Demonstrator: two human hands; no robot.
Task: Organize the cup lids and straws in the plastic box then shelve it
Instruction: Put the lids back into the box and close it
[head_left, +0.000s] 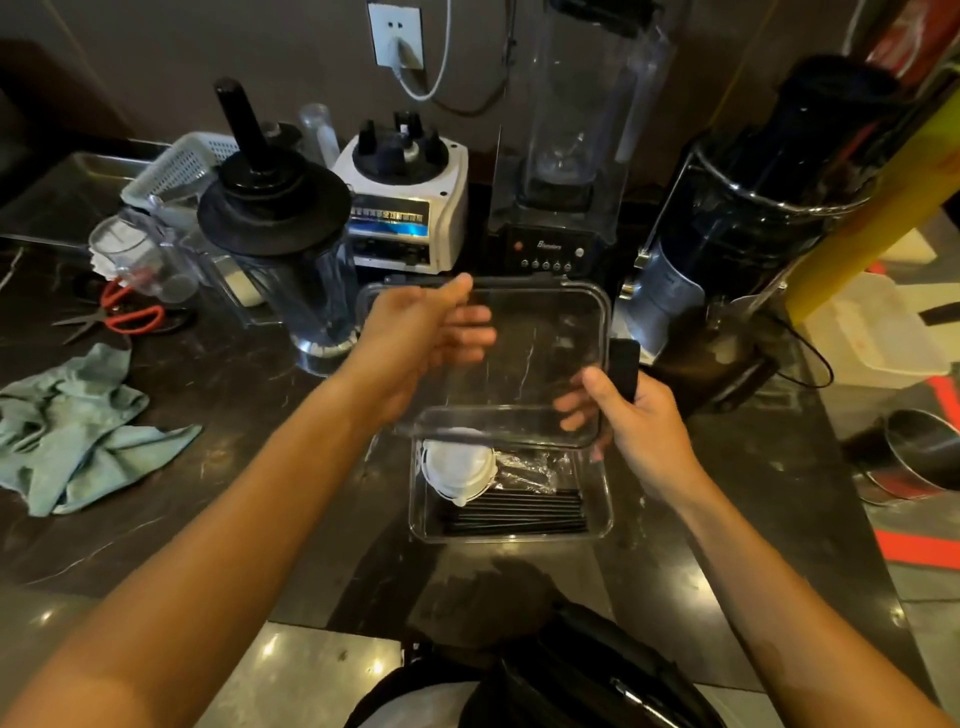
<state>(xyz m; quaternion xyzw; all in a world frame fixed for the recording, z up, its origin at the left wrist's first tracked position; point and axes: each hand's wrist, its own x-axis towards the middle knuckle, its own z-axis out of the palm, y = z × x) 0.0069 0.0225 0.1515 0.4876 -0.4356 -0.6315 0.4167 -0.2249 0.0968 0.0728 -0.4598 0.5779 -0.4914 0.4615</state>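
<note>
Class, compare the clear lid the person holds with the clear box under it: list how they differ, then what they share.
The lid is held tilted above the counter by the right hand; the box rests flat. The lid is shallow with a black clasp; the box is deeper. The lid carries nothing; the box holds white cup lids and black straws. Both are transparent and rectangular.
</note>
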